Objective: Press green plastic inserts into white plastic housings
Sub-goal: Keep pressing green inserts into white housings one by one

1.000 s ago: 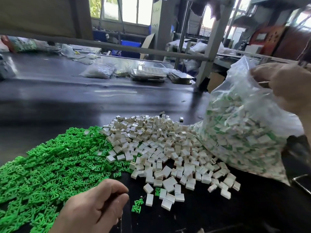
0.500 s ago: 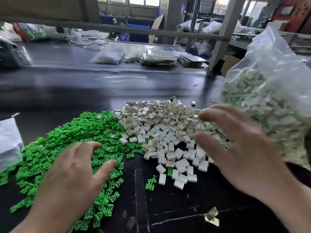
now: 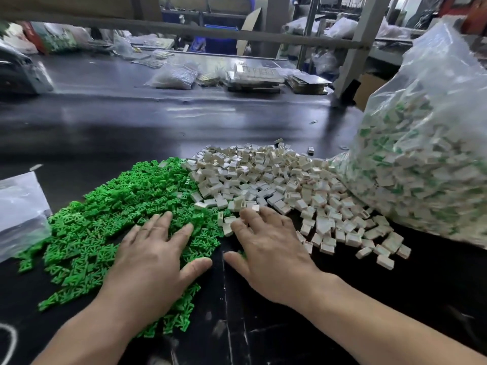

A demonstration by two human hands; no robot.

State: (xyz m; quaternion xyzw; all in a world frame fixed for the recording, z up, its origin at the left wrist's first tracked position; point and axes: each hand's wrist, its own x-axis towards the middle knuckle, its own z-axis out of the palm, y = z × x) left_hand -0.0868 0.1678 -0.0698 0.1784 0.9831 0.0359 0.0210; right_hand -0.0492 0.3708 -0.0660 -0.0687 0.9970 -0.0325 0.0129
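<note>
No legible text, labels, brands or numbers in view
printed colourful packaging [image 3: 56,39] at the far back left of the tabletop [image 3: 158,122] carries some print, too blurred and small to read; white mark [image 3: 8,343] at the near left edge, cut off, unreadable

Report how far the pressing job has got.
Done: the clear bag holds white pieces with green showing, apparently assembled. In hand: nothing gripped; the left hand lies flat on the green inserts, the right hand on the edge of the white housings. Left: both large loose piles.
</note>
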